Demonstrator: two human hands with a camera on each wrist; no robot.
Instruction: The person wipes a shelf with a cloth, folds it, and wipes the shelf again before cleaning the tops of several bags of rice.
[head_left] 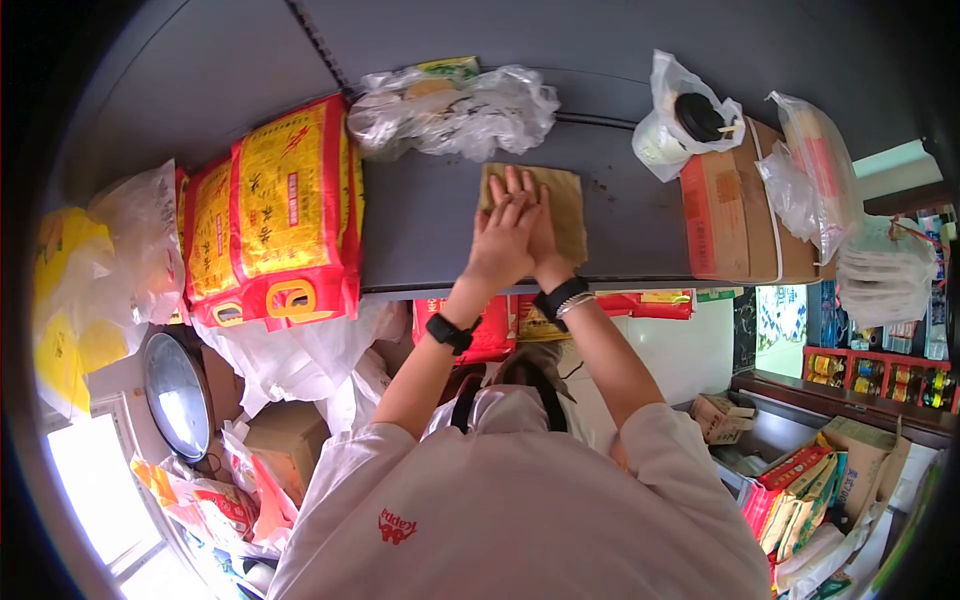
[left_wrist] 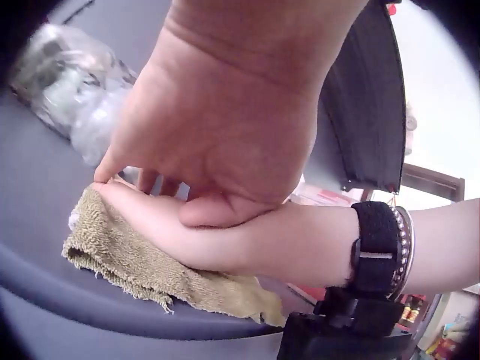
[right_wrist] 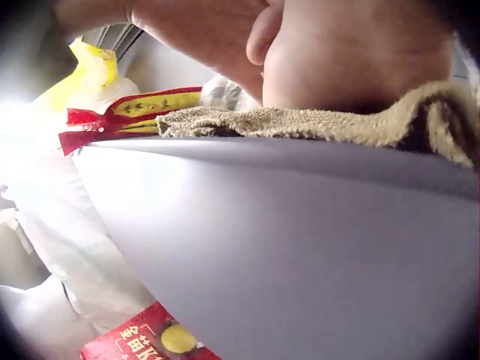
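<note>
A tan terry cloth (head_left: 566, 200) lies on a dark grey shelf (head_left: 430, 220). My right hand (head_left: 543, 235) presses flat on it, fingers stretched toward the shelf's back. On top rests my left hand (head_left: 498, 245), its fingers laid across the back of the right hand. In the left wrist view, the left thumb lies along the right hand near its wrist, and the cloth (left_wrist: 142, 262) shows its frayed edge below. The right wrist view has the cloth (right_wrist: 300, 124) bunched at the shelf's front edge (right_wrist: 285, 225), under the right hand (right_wrist: 360, 52). The right palm is hidden.
Red-and-yellow rice bags (head_left: 270, 210) stand at left. Crumpled clear plastic bags (head_left: 455, 105) lie at the back. To the right are a cardboard box (head_left: 725, 215), a bagged cup with a black lid (head_left: 698, 117) and another plastic bag (head_left: 815, 165). Dark specks (head_left: 600, 187) dot the shelf beside the cloth.
</note>
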